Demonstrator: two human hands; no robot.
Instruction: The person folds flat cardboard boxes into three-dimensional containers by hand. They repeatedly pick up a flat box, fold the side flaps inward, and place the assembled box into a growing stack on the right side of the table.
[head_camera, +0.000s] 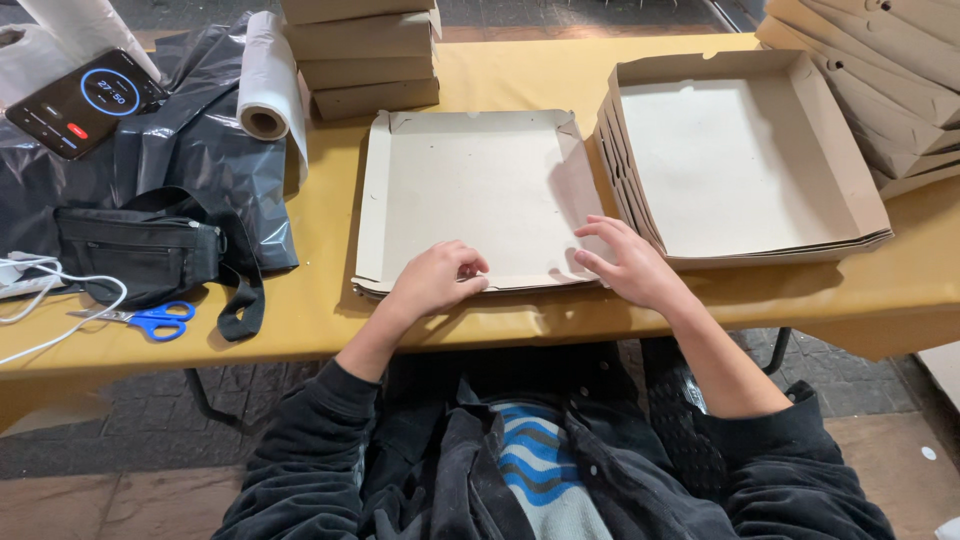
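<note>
the person sits at the yellow table (520, 75) with a flat cardboard box tray (470, 195) straight in front of them, its side walls partly raised. it looks like the folding step, with the near edge being worked up. the left hand (435, 280) is curled narrow, fingers pinching the tray's front lip, wrist low and forearm coming up from the lap. the right hand (625, 265) lies half open at the tray's near right corner, fingers spread and touching the card there, just beside a nested stack of finished trays (745, 160). i'd judge the next move needs the front flap held firm while the corner tabs tuck in. scissors (150, 320) and a black pouch (140, 255) lie well apart to the left.
</note>
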